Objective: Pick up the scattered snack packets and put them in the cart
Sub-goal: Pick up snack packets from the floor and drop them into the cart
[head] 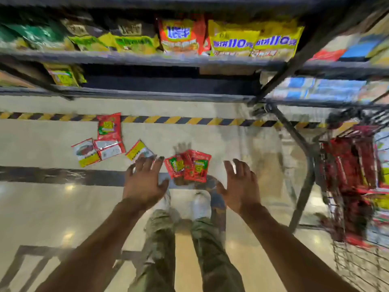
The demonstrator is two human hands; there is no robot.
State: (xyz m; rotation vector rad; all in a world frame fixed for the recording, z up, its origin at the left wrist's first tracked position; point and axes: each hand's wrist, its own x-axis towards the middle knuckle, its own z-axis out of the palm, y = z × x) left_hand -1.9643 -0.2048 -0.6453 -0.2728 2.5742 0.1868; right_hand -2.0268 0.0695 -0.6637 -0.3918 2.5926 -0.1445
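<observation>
Several snack packets lie scattered on the tiled floor. A small pile of red packets (188, 165) sits just ahead of my feet, between my two hands. My left hand (145, 179) hovers with spread fingers left of that pile, its fingertips over a yellow packet (139, 150). My right hand (240, 182) is held out with straight fingers to the pile's right, holding nothing. Further left lie a red packet (109, 127) and two red-and-white packets (96, 150). The wire cart (357, 268) stands at the right with red packets (349, 165) inside.
Dark metal shelves (147, 60) with yellow, red and green snack bags run across the top. A black-and-yellow hazard strip (189, 119) marks the floor before them. A slanted shelf post (299, 140) stands between me and the cart. My white shoes (201, 205) are below the pile.
</observation>
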